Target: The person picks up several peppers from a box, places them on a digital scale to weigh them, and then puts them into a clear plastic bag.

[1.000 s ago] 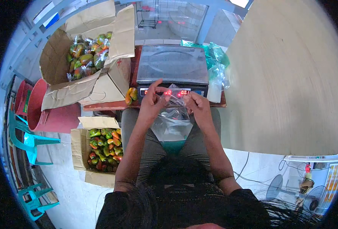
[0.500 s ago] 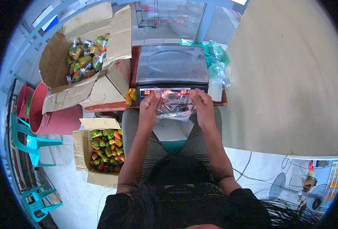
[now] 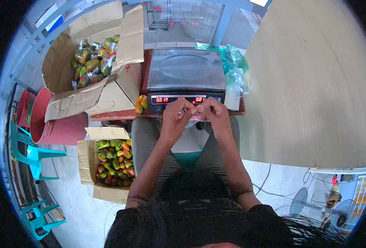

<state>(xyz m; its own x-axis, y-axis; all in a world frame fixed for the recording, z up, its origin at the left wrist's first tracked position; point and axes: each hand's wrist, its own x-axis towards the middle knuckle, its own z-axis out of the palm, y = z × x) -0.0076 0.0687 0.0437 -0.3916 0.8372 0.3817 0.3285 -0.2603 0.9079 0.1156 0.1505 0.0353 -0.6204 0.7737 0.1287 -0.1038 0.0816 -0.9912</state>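
Note:
My left hand (image 3: 174,120) and my right hand (image 3: 218,120) meet in front of the digital scale (image 3: 186,69). Both pinch a clear plastic bag (image 3: 197,118), its body mostly hidden by my fingers and hard to see against the background. Nothing lies on the scale's metal plate, and its red display is lit. Left of the scale, a couple of loose orange-green peppers (image 3: 142,104) rest on the red-brown table edge (image 3: 121,116).
An open carton (image 3: 123,89) at the far left holds bagged peppers (image 3: 93,65). On the floor below, a smaller carton (image 3: 87,162) contains loose peppers (image 3: 116,161). Green and clear plastic bags (image 3: 234,66) lie right of the scale, near a large pale board (image 3: 311,91).
My hands have come together from the bag's two sides, and my fingers now gather it between them. The spread plastic is bunched and less visible.

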